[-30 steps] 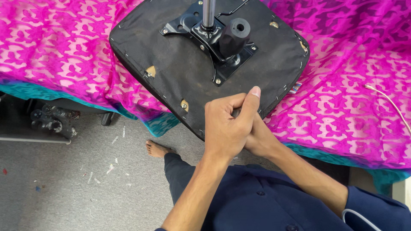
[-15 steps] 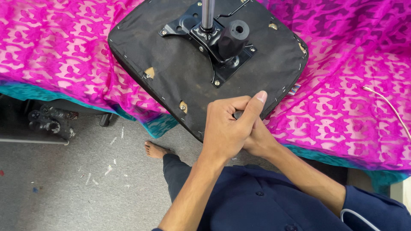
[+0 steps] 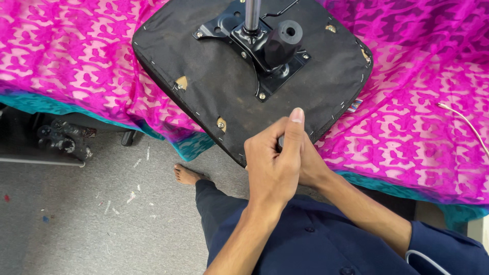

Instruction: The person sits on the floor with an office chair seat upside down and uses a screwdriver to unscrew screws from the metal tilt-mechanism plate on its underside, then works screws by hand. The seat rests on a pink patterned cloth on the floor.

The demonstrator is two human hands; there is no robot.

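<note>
So the chair seat (image 3: 244, 81) is lying upside down on the desk under a bright pink patterned cloth (image 3: 407, 127), near corner hanging out past the edge toward the person; it looks like a hefty, stiff thing to me, padded board wrapped in black fabric stapled around the rim, so I'd guess the fabric itself is soft and a bit slack while the board underneath won't flex; the black metal plate (image 3: 254, 46) bolted in the middle with its steel post (image 3: 251, 15) and a stubby black knob (image 3: 282, 40) probably carries most of the weight and would be the solid place to grab, or else the rim with both hands, since the cloth under it could slide; the left hand (image 3: 275, 163) is curled nearly closed right at the near corner of the seat, thumb sticking straight up, wrapped over the right hand (image 3: 308, 168); the right hand is mostly hidden behind it, so I honestly can't tell how far open it is; there's a sliver of something dark between them but it's too covered to name; bare foot (image 3: 186, 174) on the grey floor (image 3: 76, 214) below, thin cable (image 3: 463, 119) off to the right on the cloth.
</note>
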